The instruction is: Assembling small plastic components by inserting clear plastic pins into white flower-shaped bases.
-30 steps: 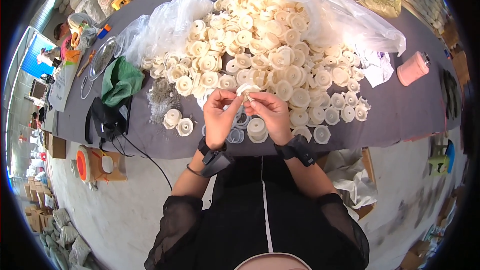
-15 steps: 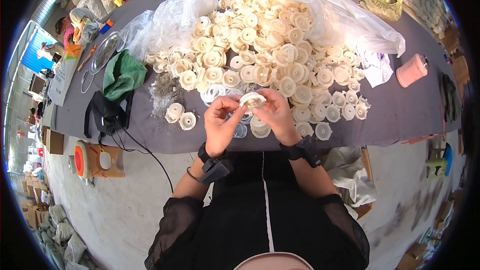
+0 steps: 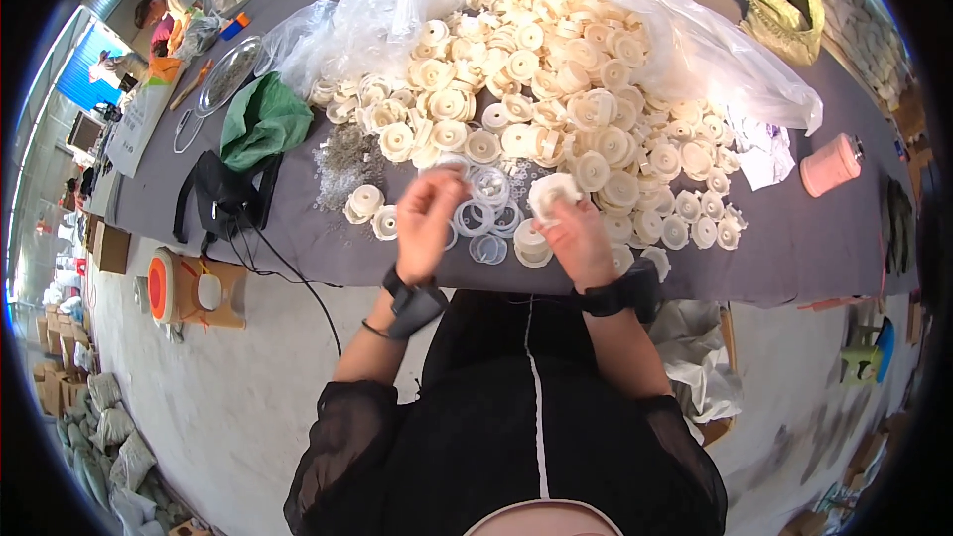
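Note:
My right hand (image 3: 578, 241) is closed on a round cream plastic part (image 3: 552, 195), raised above the near edge of the pile. My left hand (image 3: 429, 216), blurred by motion, is apart from it on the left, its fingers curled near some clear plastic rings (image 3: 487, 249). Whether those fingers hold anything cannot be made out. Beyond both hands spreads a big heap of similar cream parts (image 3: 536, 65). Two loose cream parts (image 3: 364, 201) lie left of my left hand, close to a scatter of small clear and greyish bits (image 3: 342, 179).
Clear plastic sheeting (image 3: 685, 35) flanks the heap. On the grey-covered table (image 3: 794, 238) are a pink cylinder (image 3: 830, 167), a green cloth bag (image 3: 263, 122), a black pouch (image 3: 226, 199) with a cable, and a metal tray (image 3: 228, 79). Another person (image 3: 109, 69) is at far left.
My hands have come apart. The right has moved slightly right with the cream part; the left has let go of it and moved left, uncovering the clear rings. The view has shifted slightly.

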Motion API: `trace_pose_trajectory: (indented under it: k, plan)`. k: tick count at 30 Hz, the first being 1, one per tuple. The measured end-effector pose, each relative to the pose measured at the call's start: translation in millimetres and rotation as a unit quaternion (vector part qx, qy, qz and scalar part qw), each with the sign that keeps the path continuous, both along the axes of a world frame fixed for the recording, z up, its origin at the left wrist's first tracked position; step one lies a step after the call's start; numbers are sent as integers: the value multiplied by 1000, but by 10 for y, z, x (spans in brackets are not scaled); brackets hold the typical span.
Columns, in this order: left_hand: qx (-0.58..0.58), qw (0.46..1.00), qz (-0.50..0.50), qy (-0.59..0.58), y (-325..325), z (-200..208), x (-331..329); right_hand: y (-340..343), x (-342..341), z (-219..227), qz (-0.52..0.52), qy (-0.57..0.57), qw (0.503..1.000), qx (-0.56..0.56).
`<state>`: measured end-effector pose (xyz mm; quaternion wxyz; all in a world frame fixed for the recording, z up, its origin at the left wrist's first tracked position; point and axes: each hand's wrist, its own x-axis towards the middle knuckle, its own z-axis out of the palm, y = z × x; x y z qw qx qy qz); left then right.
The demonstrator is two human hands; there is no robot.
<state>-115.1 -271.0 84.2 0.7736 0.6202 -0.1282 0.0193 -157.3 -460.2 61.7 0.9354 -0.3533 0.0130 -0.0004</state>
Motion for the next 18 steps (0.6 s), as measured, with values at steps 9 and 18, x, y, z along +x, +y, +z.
trace_pose_trajectory:
  k: [9,18]
  plan:
    - [334,911,-38,-239,-241,-466,437,-225,11,-70,35,104,958,265]
    - [643,693,12,-326,-722,-604,647,-288,-131,1,-43,34,995,84]
